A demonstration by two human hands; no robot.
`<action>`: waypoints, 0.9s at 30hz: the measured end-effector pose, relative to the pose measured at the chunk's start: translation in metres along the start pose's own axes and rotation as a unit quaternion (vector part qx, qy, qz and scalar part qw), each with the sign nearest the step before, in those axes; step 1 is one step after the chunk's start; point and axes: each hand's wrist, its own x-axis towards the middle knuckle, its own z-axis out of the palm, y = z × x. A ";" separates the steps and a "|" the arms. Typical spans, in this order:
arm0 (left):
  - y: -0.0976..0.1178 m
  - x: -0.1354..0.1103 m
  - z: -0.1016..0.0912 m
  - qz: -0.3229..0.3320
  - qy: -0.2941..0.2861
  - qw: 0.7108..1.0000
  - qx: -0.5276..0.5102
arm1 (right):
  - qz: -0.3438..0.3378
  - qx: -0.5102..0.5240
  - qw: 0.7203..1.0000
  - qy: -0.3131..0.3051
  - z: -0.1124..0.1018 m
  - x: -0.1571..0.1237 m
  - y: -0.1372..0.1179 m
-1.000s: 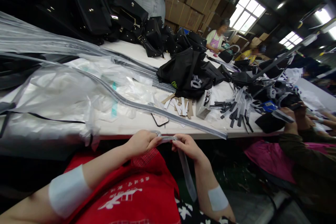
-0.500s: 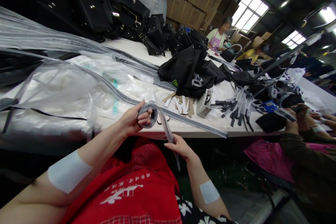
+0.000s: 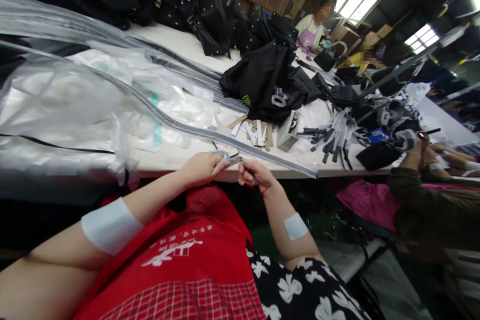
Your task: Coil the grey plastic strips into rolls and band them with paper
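Observation:
At the table's front edge, my left hand (image 3: 204, 167) is closed around a roll of grey translucent tape (image 3: 226, 155), mostly covered by the fingers. A short stretch of the tape runs from the roll towards my right hand (image 3: 258, 176), which is closed in a fist on the tape's loose end. The two hands are close together, with a small gap between them. Just beyond them, a long grey strip (image 3: 240, 143) lies across the table. A thin dark loop, partly hidden, shows by the roll.
Clear plastic bags (image 3: 67, 105) cover the table's left side. A black cloth bag (image 3: 262, 82), cardboard pieces (image 3: 257, 132) and cut dark strips (image 3: 330, 137) lie further right. Black handbags (image 3: 212, 20) line the back. A co-worker's hands (image 3: 416, 150) are at the right.
My left hand has turned over the roll and moved slightly right. My right hand has come up beside it, and the hanging tape is now drawn short between them. The view has tilted down.

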 end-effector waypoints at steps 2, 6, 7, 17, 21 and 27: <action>0.002 -0.003 -0.008 -0.039 -0.035 0.998 -0.038 | -0.001 -0.113 0.994 -0.002 -0.009 0.004 0.005; -0.001 -0.008 -0.018 -0.161 -0.150 0.939 -0.262 | -0.092 -0.397 0.910 0.073 -0.018 0.007 0.009; -0.002 -0.010 -0.019 -0.183 -0.168 0.906 -0.342 | -0.103 -0.424 0.896 0.079 -0.018 0.008 0.010; 0.007 0.002 -0.019 -0.218 -0.062 0.607 -0.762 | -0.146 -0.102 0.979 0.094 0.062 0.041 0.053; 0.008 0.002 -0.012 -0.214 0.017 0.637 -0.740 | -0.194 -0.073 0.966 0.153 0.070 0.040 0.038; 0.001 -0.016 -0.008 -0.120 0.036 0.917 -0.378 | -0.099 -0.350 0.928 -0.078 0.023 0.004 -0.005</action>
